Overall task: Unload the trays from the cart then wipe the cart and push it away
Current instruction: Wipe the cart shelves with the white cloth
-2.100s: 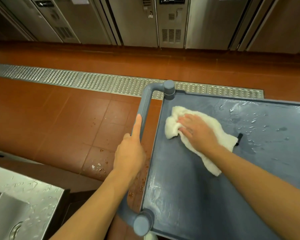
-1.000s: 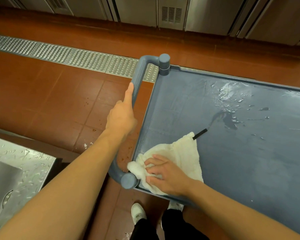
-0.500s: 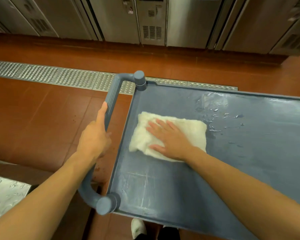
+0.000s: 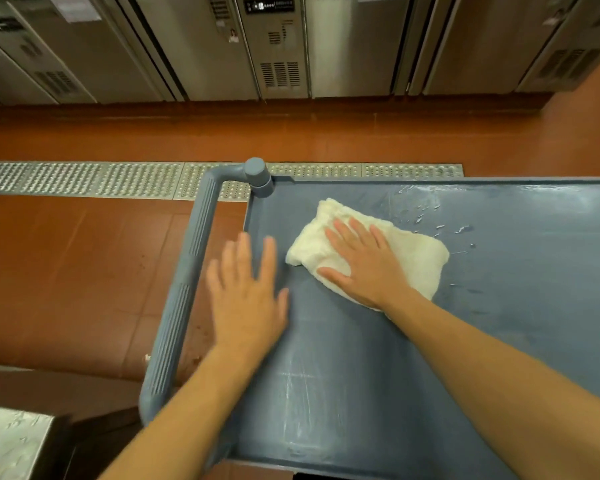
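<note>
The grey-blue cart top [image 4: 430, 358] fills the right half of the view, with no trays on it. A white cloth [image 4: 420, 258] lies near its far left corner. My right hand [image 4: 361, 265] rests flat on the cloth, fingers spread. My left hand [image 4: 246, 292] hovers open and blurred over the cart's left rim, off the ribbed grey handle [image 4: 187, 271]. Water drops [image 4: 430, 216] glisten just beyond the cloth.
A metal drain grate [image 4: 84, 180] runs across the red tiled floor beyond the cart. Stainless steel cabinets [image 4: 281, 46] line the far wall. The corner of a wet steel counter [image 4: 11, 445] sits at lower left, close to the handle.
My left hand has let go of the handle and moved right over the cart's edge, fingers spread. My right hand slid the cloth a little farther away and to the right.
</note>
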The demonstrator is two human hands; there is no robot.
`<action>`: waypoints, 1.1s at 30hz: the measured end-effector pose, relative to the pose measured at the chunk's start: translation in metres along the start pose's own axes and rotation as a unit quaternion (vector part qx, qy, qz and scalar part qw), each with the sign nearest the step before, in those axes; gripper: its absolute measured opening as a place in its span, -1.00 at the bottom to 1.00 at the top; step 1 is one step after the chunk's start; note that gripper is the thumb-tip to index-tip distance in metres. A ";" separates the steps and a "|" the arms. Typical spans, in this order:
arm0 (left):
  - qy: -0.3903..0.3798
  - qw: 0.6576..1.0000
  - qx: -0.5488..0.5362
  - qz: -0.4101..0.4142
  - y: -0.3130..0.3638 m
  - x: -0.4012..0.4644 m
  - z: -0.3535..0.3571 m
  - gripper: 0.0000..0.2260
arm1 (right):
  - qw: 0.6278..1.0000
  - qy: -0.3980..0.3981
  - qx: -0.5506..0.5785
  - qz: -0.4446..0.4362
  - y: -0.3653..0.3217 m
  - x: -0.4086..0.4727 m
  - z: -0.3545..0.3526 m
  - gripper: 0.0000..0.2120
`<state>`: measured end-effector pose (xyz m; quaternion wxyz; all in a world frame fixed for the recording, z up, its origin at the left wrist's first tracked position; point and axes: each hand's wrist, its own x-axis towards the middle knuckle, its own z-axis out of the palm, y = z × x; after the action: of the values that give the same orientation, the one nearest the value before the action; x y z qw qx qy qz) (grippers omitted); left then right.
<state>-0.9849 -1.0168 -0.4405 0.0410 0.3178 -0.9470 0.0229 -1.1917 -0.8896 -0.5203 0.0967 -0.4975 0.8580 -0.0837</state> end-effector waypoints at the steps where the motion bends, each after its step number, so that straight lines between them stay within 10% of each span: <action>1: -0.028 0.999 -0.044 0.015 0.021 0.000 0.015 -0.23 | 1.000 0.003 -0.004 0.001 -0.001 0.000 0.001 -0.26; 11: -0.076 0.991 -0.104 -0.042 0.062 -0.002 0.078 -0.20 | 0.998 0.029 0.051 0.024 0.007 0.015 0.001 -0.49; 24: -0.122 0.991 -0.050 -0.032 0.075 -0.004 0.076 -0.22 | 0.906 0.152 0.023 0.394 0.213 -0.039 -0.045 -0.51; 33: -0.143 0.989 -0.043 -0.022 0.082 -0.009 0.073 -0.22 | 0.990 0.084 0.015 0.112 0.004 0.057 -0.006 -0.56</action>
<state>-1.0318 -0.9514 -0.5157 -0.0811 0.3366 -0.9360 -0.0644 -1.2244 -0.9373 -0.5197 0.0402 -0.3881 0.9120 -0.1265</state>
